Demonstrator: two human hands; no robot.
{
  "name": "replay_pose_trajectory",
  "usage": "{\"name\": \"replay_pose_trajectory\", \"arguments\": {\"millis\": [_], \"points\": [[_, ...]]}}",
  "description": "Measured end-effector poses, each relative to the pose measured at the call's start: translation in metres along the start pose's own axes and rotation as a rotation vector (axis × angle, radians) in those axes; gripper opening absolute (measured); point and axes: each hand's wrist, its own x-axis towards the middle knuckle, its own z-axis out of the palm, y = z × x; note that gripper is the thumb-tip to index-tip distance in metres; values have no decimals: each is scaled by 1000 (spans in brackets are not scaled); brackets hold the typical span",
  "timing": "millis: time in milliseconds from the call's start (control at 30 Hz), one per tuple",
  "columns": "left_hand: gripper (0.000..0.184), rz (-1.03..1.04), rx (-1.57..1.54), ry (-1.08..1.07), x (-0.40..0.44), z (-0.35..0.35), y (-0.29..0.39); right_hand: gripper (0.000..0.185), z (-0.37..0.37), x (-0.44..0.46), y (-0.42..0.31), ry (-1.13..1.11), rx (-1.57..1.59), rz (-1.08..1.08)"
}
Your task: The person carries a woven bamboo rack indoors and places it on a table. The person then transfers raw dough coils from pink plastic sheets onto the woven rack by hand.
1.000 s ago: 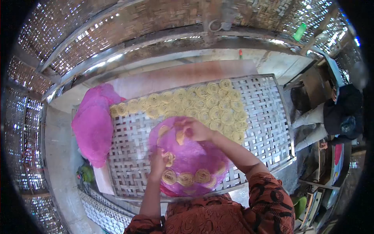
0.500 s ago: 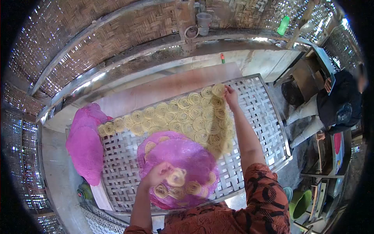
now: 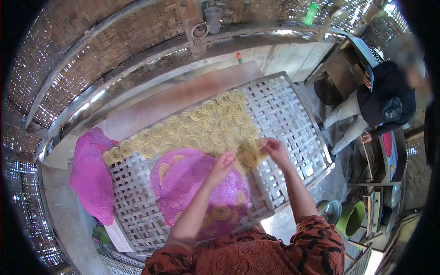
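Note:
Rows of pale yellow noodle coils [image 3: 211, 121] lie on a woven bamboo tray [image 3: 284, 107]. My right hand [image 3: 273, 149] is closed at the edge of a darker-looking coil [image 3: 248, 153] by the lower right of the rows. My left hand [image 3: 225, 164] is closed just left of that coil, above a round pink plastic sheet [image 3: 197, 183]; what its fingers hold, if anything, is too small to make out. More coils [image 3: 220, 211] rest around the rim of the pink sheet.
A pink bundle [image 3: 91, 176] sits at the tray's left end. Behind the tray lies a wooden board [image 3: 183, 91]. A person in dark clothes [image 3: 382, 98] stands at the right, near a green bucket [image 3: 351, 218] and a grey-blue basin [image 3: 330, 211].
My right hand has come down from the far top corner of the rows to their lower right. My left hand has moved up and right from the pink sheet's lower part. The view has shifted.

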Motion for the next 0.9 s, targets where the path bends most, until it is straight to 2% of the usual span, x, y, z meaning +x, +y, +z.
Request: {"name": "replay_pose_trajectory", "arguments": {"millis": [67, 100, 167, 200, 233, 267, 300, 333, 400, 433, 467, 500, 567, 600, 667, 733, 767, 900], "points": [[39, 56, 348, -78, -17, -6, -11, 24, -15, -1, 14, 163, -110, -85], [39, 54, 350, -91, -30, -9, -11, 24, -17, -2, 18, 174, -109, -81], [36, -114, 530, -137, -65, -11, 13, 26, -16, -2, 24, 164, 284, 72], [36, -116, 533, -141, -76, -19, 7, 26, -15, 0, 36, 168, 287, 74], [35, -97, 589, -115, -88, -30, -2, 28, -15, 6, 60, 207, 5, 36], [33, -79, 644, -88, -101, -39, -6, 30, -7, 4, 53, 242, -278, 0], [33, -83, 645, -88, -114, -49, -11, 39, -8, -4, 46, 197, -660, 64], [33, -78, 682, -63, -127, -58, -11, 39, 0, -9, 52, 194, -657, 68], [33, -84, 723, -36, -150, -70, -15, 53, 20, -20, 67, 437, -1005, -214], [34, -25, 868, -25, -162, -74, -16, 62, 32, -34, 49, 435, -1216, -397], [35, 36, 1011, -14, -174, -78, -18, 58, 53, -48, 45, 270, -1088, -369], [35, 27, 1011, -9, -183, -80, -28, 53, 75, -63, 46, 108, -958, -341], [39, 158, 1148, 32, -196, -79, -53, 40, 124, -108, 24, -340, -750, -403], [39, 158, 1149, 32, -201, -75, -55, 39, 150, -111, 49, -594, -347, -538], [38, 241, 1413, 35, -207, -70, -55, 36, 172, -146, 33, -434, -807, -909], [34, 285, 1444, 42, -214, -71, -59, 36, 179, -160, 34, -465, -1084, -797], [31, 328, 1476, 49, -217, -71, -62, 36, 181, -163, 34, -572, -1147, -673], [25, 321, 1481, 41, -227, -68, -70, 35, 180, -174, 39, -562, -1157, -651]]}}
